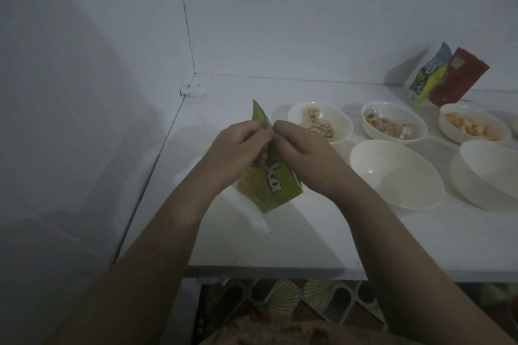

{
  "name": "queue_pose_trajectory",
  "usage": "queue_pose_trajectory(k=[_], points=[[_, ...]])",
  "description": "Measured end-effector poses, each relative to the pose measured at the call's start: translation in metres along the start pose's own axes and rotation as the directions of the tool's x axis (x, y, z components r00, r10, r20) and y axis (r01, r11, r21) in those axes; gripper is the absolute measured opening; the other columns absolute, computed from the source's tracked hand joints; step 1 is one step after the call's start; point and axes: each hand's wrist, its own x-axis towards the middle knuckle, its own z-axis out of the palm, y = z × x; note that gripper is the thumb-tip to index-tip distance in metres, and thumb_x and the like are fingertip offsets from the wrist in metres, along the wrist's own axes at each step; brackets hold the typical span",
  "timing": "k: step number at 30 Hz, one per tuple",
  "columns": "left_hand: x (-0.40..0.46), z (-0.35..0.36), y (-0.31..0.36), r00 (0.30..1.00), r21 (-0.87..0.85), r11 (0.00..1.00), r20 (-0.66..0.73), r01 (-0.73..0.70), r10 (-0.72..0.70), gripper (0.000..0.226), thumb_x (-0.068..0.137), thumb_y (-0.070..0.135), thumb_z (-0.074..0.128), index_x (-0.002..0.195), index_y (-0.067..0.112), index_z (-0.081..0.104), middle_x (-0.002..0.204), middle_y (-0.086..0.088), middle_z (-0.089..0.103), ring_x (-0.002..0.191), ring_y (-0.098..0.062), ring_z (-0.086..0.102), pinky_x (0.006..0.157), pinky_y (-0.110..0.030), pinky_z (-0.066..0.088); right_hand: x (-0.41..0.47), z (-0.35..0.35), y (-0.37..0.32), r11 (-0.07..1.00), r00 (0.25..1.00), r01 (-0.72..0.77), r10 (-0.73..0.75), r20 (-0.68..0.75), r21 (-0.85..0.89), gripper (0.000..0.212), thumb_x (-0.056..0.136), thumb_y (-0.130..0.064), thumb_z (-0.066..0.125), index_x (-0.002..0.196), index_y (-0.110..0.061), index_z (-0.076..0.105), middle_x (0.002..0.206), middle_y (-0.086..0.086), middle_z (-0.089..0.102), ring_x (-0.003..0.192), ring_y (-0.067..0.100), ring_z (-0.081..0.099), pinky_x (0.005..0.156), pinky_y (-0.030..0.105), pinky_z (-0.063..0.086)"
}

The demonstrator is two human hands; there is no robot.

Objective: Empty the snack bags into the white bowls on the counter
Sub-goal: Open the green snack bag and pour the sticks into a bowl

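Observation:
I hold a green snack bag (269,190) upright above the white counter (280,244), left of the bowls. My left hand (238,151) and my right hand (302,148) both pinch its top edge, thumbs close together. Two white bowls (336,123) (417,123) in the back row hold wrapped snacks. A third bowl (496,126) at the right holds orange pieces. Nearer me stand two bowls with nothing in them (398,173) (493,173).
A red bag (457,78) and a blue-and-yellow bag (429,73) lean against the back wall at the far right. Walls close off the counter at the left and back. The counter's front edge runs below my forearms, with patterned floor under it.

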Motion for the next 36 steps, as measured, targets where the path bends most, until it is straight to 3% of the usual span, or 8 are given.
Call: queue_pose_trajectory(k=[5, 9, 15, 18, 23, 28, 33, 36], points=[[0.000, -0.006, -0.001, 1.000, 0.103, 0.994, -0.019, -0.023, 0.025, 0.034, 0.082, 0.033, 0.051, 0.078, 0.000, 0.059, 0.067, -0.008, 0.059, 0.068, -0.027, 0.060, 0.080, -0.052, 0.057, -0.002, 0.008, 0.002, 1.000, 0.994, 0.003, -0.002, -0.113, 0.006, 0.029, 0.099, -0.012, 0.043, 0.072, -0.003, 0.041, 0.062, 0.001, 0.042, 0.056, 0.006, 0.035, 0.051, 0.020, 0.029], [-0.003, -0.007, -0.007, 0.978, 0.179, 0.983, -0.198, -0.036, 0.072, 0.038, 0.077, 0.037, 0.051, 0.064, 0.001, 0.049, 0.065, -0.021, 0.053, 0.062, -0.035, 0.055, 0.059, -0.037, 0.043, 0.001, -0.009, 0.010, 0.994, 0.931, -0.105, 0.111, -0.347, 0.039, 0.022, 0.095, -0.009, 0.043, 0.076, 0.003, 0.046, 0.065, 0.009, 0.043, 0.058, 0.012, 0.037, 0.048, 0.017, 0.034], [-0.004, 0.009, 0.013, 0.900, 0.409, 0.912, -0.394, -0.009, 0.186, 0.041, 0.092, 0.028, 0.052, 0.055, 0.017, 0.038, 0.053, 0.003, 0.043, 0.045, -0.006, 0.036, 0.040, -0.010, 0.030, 0.000, 0.007, -0.001, 0.993, 0.904, -0.081, 0.036, -0.425, -0.090, 0.027, 0.097, -0.013, 0.043, 0.070, -0.010, 0.039, 0.058, -0.004, 0.038, 0.051, 0.009, 0.029, 0.049, 0.025, 0.026], [0.003, 0.016, 0.018, 0.949, 0.380, 0.924, -0.305, 0.048, 0.076, 0.036, 0.091, 0.032, 0.054, 0.061, 0.023, 0.036, 0.067, 0.002, 0.046, 0.055, -0.009, 0.042, 0.047, -0.014, 0.030, -0.001, 0.010, -0.003, 0.993, 0.917, -0.025, -0.025, -0.398, -0.119, 0.025, 0.098, -0.012, 0.044, 0.073, -0.004, 0.043, 0.059, -0.001, 0.040, 0.051, 0.010, 0.029, 0.049, 0.024, 0.026], [0.009, 0.013, 0.011, 0.980, 0.212, 0.976, -0.199, 0.039, 0.004, 0.020, 0.080, 0.021, 0.049, 0.061, 0.020, 0.041, 0.091, -0.025, 0.054, 0.083, -0.041, 0.063, 0.073, -0.056, 0.056, -0.005, 0.004, 0.010, 0.989, 0.868, -0.106, 0.042, -0.496, -0.103, 0.026, 0.097, -0.011, 0.042, 0.073, -0.002, 0.042, 0.061, 0.003, 0.041, 0.056, 0.015, 0.033, 0.051, 0.024, 0.027], [0.006, 0.029, 0.012, 0.995, 0.155, 0.987, -0.097, 0.050, -0.035, 0.007, 0.095, 0.017, 0.039, 0.097, 0.012, 0.043, 0.109, -0.004, 0.040, 0.090, -0.012, 0.047, 0.068, -0.026, 0.042, -0.010, -0.003, 0.012, 0.992, 0.833, -0.112, 0.063, -0.549, -0.056, 0.031, 0.098, -0.009, 0.040, 0.069, -0.013, 0.030, 0.059, -0.003, 0.030, 0.057, 0.009, 0.027, 0.050, 0.020, 0.027], [0.006, 0.040, 0.016, 0.998, 0.097, 0.993, -0.041, 0.061, -0.057, 0.034, 0.090, 0.024, 0.055, 0.111, 0.027, 0.027, 0.123, 0.001, 0.034, 0.101, -0.010, 0.048, 0.068, -0.019, 0.042, -0.017, -0.015, 0.017, 0.992, 0.826, -0.098, 0.038, -0.562, -0.077, 0.027, 0.099, -0.010, 0.042, 0.072, -0.006, 0.038, 0.058, -0.003, 0.034, 0.055, 0.009, 0.032, 0.047, 0.016, 0.028], [0.009, 0.050, 0.023, 0.980, -0.060, 0.984, 0.120, 0.169, -0.161, 0.046, 0.088, 0.004, 0.050, 0.110, 0.030, 0.019, 0.127, -0.006, 0.041, 0.104, -0.019, 0.054, 0.079, -0.042, 0.056, -0.021, -0.017, 0.021, 0.989, 0.823, -0.111, 0.034, -0.567, -0.102, 0.031, 0.099, -0.009, 0.043, 0.069, -0.013, 0.037, 0.058, -0.005, 0.034, 0.054, 0.007, 0.034, 0.046, 0.015, 0.028]])
